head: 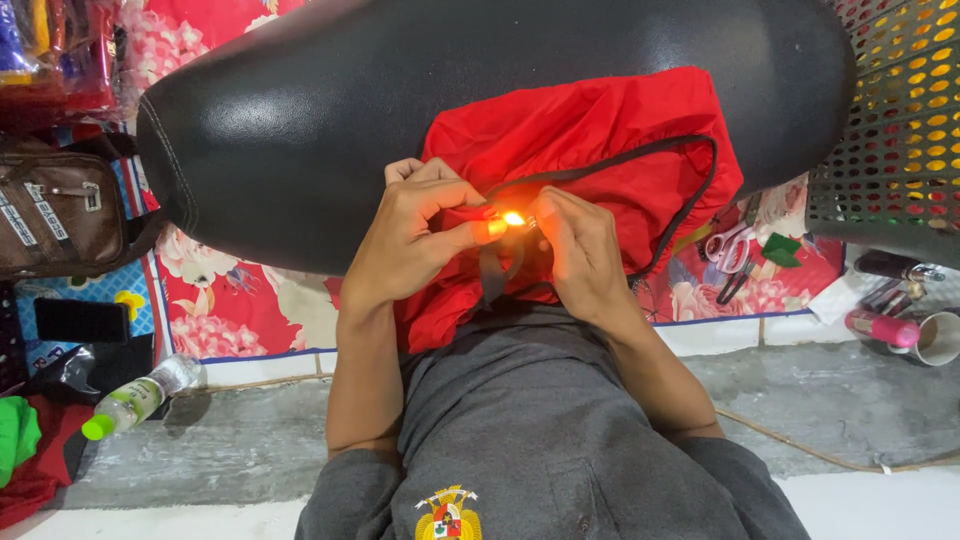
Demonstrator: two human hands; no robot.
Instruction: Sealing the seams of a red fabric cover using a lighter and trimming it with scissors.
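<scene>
A: What are your hands doing?

B: My left hand [425,235] pinches the red cloth [590,150] with thumb and fingers shut tight; my right hand [580,250] is closed on something small that I cannot make out; a little flame [513,218] glows between them, right at the black strap [497,275]

A: Where is the cloth?

B: It lies on the big black seat [330,110] and hangs down to my grey shirt [530,420]; pink scissors [728,245] rest on the flowery mat [235,305] nearby
</scene>
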